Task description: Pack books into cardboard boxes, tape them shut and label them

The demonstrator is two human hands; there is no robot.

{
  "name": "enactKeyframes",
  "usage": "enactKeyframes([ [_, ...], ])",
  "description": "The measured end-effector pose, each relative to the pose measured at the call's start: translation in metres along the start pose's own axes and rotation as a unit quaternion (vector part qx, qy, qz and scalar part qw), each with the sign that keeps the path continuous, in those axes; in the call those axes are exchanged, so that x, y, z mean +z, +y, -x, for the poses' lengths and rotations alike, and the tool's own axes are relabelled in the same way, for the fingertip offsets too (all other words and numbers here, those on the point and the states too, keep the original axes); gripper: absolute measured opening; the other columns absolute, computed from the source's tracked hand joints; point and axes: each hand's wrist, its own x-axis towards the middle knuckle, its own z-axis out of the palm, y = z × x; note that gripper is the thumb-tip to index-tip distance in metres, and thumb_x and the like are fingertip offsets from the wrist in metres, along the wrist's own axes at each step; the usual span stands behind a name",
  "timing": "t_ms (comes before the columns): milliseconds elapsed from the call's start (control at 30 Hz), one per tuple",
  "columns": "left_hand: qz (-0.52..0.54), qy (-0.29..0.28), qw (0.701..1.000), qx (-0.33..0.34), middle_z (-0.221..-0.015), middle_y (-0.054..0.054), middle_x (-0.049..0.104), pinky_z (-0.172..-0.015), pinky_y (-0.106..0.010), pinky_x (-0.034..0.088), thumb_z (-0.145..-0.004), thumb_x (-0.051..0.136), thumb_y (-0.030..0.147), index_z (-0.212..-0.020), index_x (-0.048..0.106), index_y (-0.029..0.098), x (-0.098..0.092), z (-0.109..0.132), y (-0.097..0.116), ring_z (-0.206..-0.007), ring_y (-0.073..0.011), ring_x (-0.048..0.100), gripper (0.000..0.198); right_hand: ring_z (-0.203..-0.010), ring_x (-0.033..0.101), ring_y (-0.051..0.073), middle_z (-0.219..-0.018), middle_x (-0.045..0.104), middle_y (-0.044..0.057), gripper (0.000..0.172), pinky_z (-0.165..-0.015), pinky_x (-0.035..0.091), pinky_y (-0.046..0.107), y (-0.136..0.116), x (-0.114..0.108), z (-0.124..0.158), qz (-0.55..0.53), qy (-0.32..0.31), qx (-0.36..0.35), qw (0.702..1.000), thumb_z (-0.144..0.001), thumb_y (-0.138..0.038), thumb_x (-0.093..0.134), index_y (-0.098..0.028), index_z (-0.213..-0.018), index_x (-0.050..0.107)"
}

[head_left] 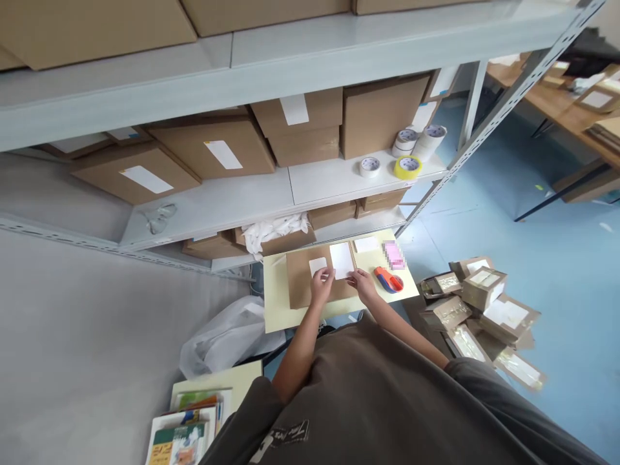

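On the small pale yellow table [276, 316] lies a flat cardboard box [299, 287]. A larger white label [341, 258] is over the box's right part, and a smaller white label [318, 264] is to its left. My left hand [321, 285] has its fingers bent together at the lower left corner of the larger label, just below the smaller one. The lower right corner of the larger label is pinched by my right hand [361, 281]. Whether the larger label touches the box cannot be made out. An orange and blue tape dispenser [387, 279] rests right of my right hand.
A white paper stack [367, 244] and a blurred pink item [394, 254] lie at the table's far right. Beyond stands a metal shelf [232, 194] with boxes and tape rolls [407, 166]. Taped parcels [484, 287] are piled on the floor at right; a plastic bag [227, 332] sits left.
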Motion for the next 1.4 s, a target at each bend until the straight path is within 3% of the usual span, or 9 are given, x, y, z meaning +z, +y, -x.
enactKeyframes([
  [100, 0.002, -0.024, 0.998, -0.053, -0.085, -0.006, 0.075, -0.080, -0.031, 0.054, -0.081, 0.078, 0.063, -0.082, 0.077, 0.020, 0.012, 0.003, -0.013, -0.079, -0.0197, 0.068, 0.042, -0.078, 0.070, 0.020, -0.084, 0.076, 0.005, 0.041, -0.071, 0.053, 0.031, 0.009, -0.013, -0.003, 0.011, -0.028, 0.024, 0.999, -0.060, -0.050, 0.091, -0.023, -0.080, 0.069],
  [267, -0.115, 0.009, 0.991, -0.061, -0.090, -0.006, 0.078, -0.083, -0.031, 0.054, -0.089, 0.072, 0.045, -0.081, 0.078, 0.021, 0.027, 0.013, -0.026, -0.083, -0.0201, 0.071, 0.026, -0.064, 0.056, 0.016, -0.066, 0.062, -0.002, 0.042, -0.062, 0.043, 0.029, 0.031, -0.036, -0.015, 0.120, -0.044, -0.024, 0.991, -0.070, -0.062, 0.079, -0.022, -0.078, 0.069],
  [467, -0.259, -0.005, 0.960, -0.105, -0.093, -0.007, 0.081, -0.082, -0.032, 0.050, -0.095, 0.066, 0.037, -0.084, 0.081, 0.021, 0.050, 0.021, -0.030, -0.088, -0.0223, 0.072, 0.025, -0.063, 0.055, 0.020, -0.062, 0.055, -0.007, 0.045, -0.065, 0.042, 0.031, 0.044, -0.059, -0.035, 0.327, 0.046, -0.111, 0.938, -0.074, -0.045, 0.068, -0.021, -0.112, 0.070],
  [800, -0.341, -0.049, 0.930, -0.127, -0.103, -0.009, 0.083, -0.080, -0.030, 0.048, -0.100, 0.064, 0.038, -0.095, 0.085, 0.022, 0.058, 0.020, -0.023, -0.096, -0.0238, 0.074, 0.027, -0.067, 0.063, 0.023, -0.065, 0.060, -0.006, 0.035, -0.068, 0.042, 0.029, 0.058, -0.068, -0.040, 0.404, 0.061, -0.128, 0.904, -0.080, -0.036, 0.064, -0.022, -0.113, 0.062],
  [1033, -0.378, -0.065, 0.913, -0.143, -0.109, -0.010, 0.084, -0.081, -0.030, 0.049, -0.101, 0.063, 0.040, -0.099, 0.085, 0.024, 0.063, 0.015, -0.023, -0.101, -0.0247, 0.075, 0.028, -0.073, 0.067, 0.022, -0.074, 0.066, -0.003, 0.027, -0.069, 0.043, 0.028, 0.058, -0.064, -0.043, 0.474, 0.067, -0.104, 0.872, -0.085, -0.027, 0.066, -0.023, -0.110, 0.059],
  [1133, -0.414, -0.079, 0.895, -0.146, -0.111, -0.011, 0.083, -0.084, -0.031, 0.050, -0.101, 0.062, 0.043, -0.101, 0.085, 0.024, 0.061, 0.012, -0.023, -0.105, -0.0260, 0.076, 0.030, -0.079, 0.070, 0.023, -0.084, 0.072, 0.001, 0.026, -0.071, 0.044, 0.028, 0.056, -0.063, -0.042, 0.528, 0.068, -0.072, 0.843, -0.090, -0.027, 0.068, -0.023, -0.114, 0.059],
  [1267, -0.486, -0.118, 0.855, -0.137, -0.112, -0.019, 0.080, -0.089, -0.037, 0.053, -0.100, 0.061, 0.057, -0.104, 0.084, 0.018, 0.052, 0.007, -0.020, -0.109, -0.0328, 0.074, 0.045, -0.092, 0.072, 0.028, -0.099, 0.076, 0.010, 0.034, -0.077, 0.048, 0.032, 0.045, -0.065, -0.040, 0.616, 0.062, -0.055, 0.783, -0.096, -0.038, 0.071, -0.020, -0.123, 0.061],
  [1400, -0.489, -0.129, 0.862, 0.036, -0.137, -0.016, 0.073, -0.110, -0.041, 0.050, -0.106, 0.054, 0.037, -0.128, 0.078, 0.022, 0.051, 0.000, -0.018, -0.133, -0.0305, 0.063, 0.036, -0.124, 0.064, 0.032, -0.136, 0.070, 0.018, 0.043, -0.099, 0.048, 0.038, 0.041, -0.066, -0.035, 0.690, 0.001, -0.166, 0.705, -0.102, -0.034, 0.063, -0.021, -0.144, 0.061],
])
